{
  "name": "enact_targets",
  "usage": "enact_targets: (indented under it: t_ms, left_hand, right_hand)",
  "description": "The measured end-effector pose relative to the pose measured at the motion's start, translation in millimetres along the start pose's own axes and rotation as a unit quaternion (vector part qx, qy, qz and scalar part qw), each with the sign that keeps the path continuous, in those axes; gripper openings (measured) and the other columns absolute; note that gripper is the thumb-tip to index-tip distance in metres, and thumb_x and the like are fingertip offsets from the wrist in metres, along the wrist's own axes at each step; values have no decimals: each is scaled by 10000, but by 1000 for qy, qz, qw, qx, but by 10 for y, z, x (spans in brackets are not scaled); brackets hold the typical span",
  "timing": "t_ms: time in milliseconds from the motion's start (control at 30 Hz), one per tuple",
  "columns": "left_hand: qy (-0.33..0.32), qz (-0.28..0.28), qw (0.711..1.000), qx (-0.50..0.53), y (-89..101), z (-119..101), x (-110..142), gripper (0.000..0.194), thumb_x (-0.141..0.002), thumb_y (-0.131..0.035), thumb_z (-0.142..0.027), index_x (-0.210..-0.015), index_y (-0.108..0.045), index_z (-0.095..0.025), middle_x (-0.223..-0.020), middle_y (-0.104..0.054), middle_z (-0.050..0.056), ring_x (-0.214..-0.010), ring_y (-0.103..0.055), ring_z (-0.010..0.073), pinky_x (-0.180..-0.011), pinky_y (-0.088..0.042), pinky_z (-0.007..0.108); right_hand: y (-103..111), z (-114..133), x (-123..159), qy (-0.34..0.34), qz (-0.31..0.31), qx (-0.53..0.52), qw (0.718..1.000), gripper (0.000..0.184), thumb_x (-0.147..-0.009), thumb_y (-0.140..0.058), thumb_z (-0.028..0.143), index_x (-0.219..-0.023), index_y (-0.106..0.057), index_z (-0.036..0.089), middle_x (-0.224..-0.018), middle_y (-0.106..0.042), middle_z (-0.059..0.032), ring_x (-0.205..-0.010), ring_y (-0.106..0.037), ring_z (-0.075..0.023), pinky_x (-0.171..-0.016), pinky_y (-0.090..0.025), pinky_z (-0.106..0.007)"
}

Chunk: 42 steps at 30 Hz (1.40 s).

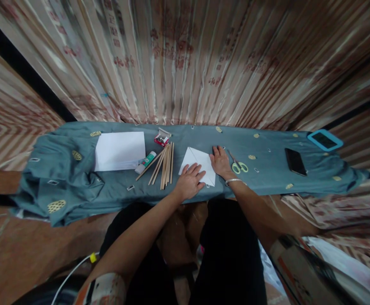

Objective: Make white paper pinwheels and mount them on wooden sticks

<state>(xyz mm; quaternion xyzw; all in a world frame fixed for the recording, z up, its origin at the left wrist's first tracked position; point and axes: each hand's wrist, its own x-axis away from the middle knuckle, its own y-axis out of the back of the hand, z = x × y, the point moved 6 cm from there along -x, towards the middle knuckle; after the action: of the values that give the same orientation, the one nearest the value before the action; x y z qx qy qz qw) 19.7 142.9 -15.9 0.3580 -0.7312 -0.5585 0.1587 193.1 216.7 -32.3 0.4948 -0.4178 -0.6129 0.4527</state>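
Observation:
A piece of folded white paper with crease lines lies flat in front of me. My left hand rests on its lower left part, fingers stretched out over the sheet. At the right edge of the paper is my right hand, laid flat with its fingers pointing away from me; a silver bangle circles that wrist. Just right of this hand lie scissors with pale green handles. Left of the paper, several thin wooden sticks are fanned out beside a green and white glue stick.
A stack of white paper lies on the left of the cloth-covered table. Behind the sticks is a small open red box of metal bits. A dark phone and a blue-framed tablet lie far right. Patterned curtains hang behind.

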Motion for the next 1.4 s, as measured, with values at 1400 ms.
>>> enact_targets:
  t_ms: [1400]
  left_hand:
    - [5,14,1000,17,22,-23,-9,565,-941,-515,-401,-1437,-424,-144,-1523,-412,168,-1453,-305,291,-1196,-210,483]
  right_hand:
    - [35,-207,108,11,-55,-170,984,476,-895,-414,261,-1296,-567,56,-1407,-525,-233,-1344,-454,-322,-1120,-358,-528]
